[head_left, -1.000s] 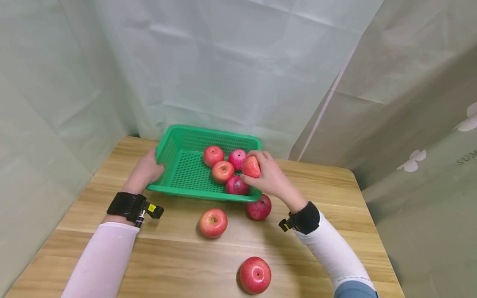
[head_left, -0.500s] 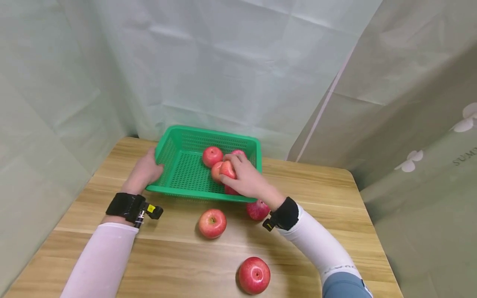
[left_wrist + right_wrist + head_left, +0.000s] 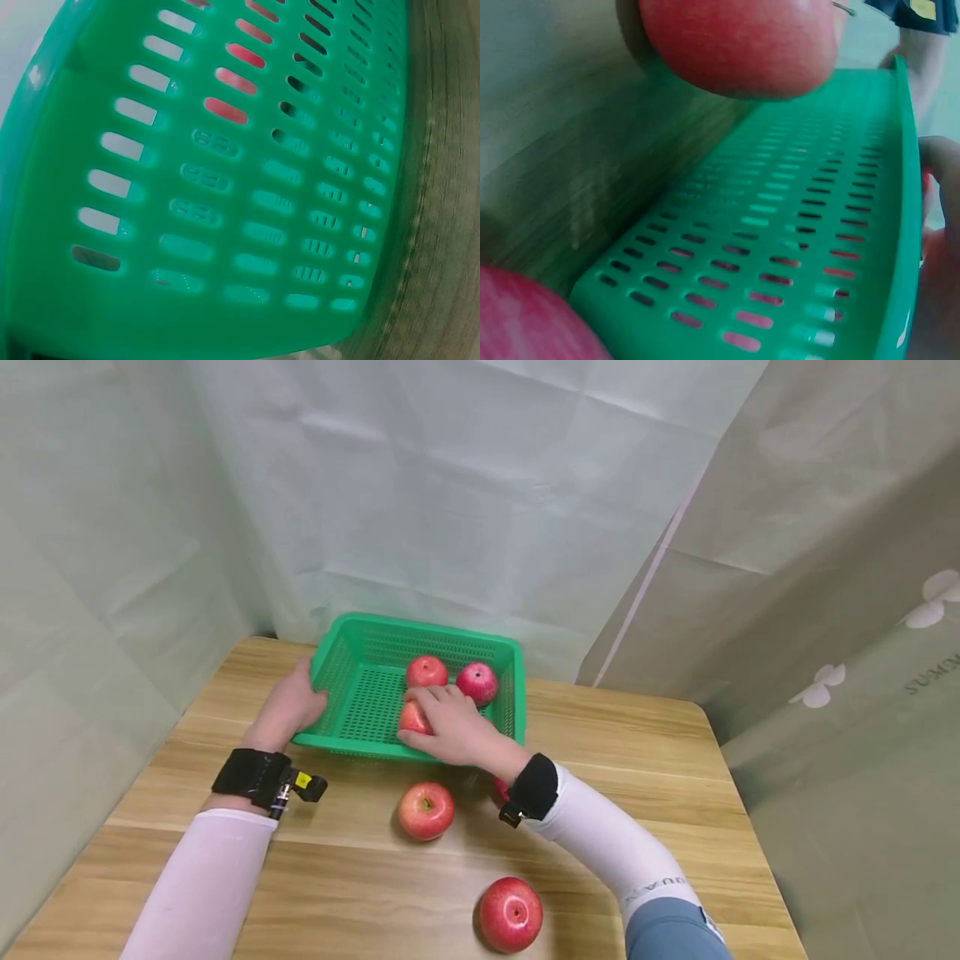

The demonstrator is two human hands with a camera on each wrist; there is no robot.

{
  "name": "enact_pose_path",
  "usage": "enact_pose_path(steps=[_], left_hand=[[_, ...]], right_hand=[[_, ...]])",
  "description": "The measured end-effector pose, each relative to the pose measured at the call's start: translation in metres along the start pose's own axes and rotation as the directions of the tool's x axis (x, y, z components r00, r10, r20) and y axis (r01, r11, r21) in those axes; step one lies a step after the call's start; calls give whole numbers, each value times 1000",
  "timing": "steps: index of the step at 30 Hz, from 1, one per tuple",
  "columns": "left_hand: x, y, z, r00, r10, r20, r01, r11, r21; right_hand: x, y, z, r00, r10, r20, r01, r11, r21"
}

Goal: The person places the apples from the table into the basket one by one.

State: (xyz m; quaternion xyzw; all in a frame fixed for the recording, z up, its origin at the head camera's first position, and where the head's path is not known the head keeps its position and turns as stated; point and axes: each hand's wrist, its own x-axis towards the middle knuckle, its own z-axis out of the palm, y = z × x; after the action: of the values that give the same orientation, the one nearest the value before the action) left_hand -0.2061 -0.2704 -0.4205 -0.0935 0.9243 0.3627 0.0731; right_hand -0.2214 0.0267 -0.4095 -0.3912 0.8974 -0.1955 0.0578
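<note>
Loading step, prob.: R hand (image 3: 453,727) has its fingers curled round the held apple (image 3: 413,718), inside the green basket (image 3: 360,746) toward the front side; can't tell if the fruit touches the bottom. L hand (image 3: 294,700) grips the basket's L end, thumb showing, most fingers hidden, prob. to steady it. Next move calls for easing the R fingers apart w/o knocking the back apple (image 3: 427,671) or dark red apple (image 3: 477,682), both in there just beyond. On the table (image 3: 337,877): stemmed apple (image 3: 426,811) in front of the basket, near apple (image 3: 511,914) closer to the person, part-hidden apple (image 3: 500,787) by the R wristband (image 3: 534,787). Main obstacle, IMO: basket's front rim, under that arm.
</note>
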Motion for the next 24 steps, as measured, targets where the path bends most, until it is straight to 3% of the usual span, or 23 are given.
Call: enact_pose_path(steps=[11,19,24], left_hand=[[1,0,2,1000,-11,4,11,1000,-12],[1,-1,1,1000,4,10,-4,1000,-1],[1,-1,0,1000,-2,11,2,1000,1]], right_hand=[[8,1,7,995,19,94,-15,999,-40],[17,3,5,987,-32,160,46,996,-82],[21,-2,3,978,-12,207,37,993,-115]])
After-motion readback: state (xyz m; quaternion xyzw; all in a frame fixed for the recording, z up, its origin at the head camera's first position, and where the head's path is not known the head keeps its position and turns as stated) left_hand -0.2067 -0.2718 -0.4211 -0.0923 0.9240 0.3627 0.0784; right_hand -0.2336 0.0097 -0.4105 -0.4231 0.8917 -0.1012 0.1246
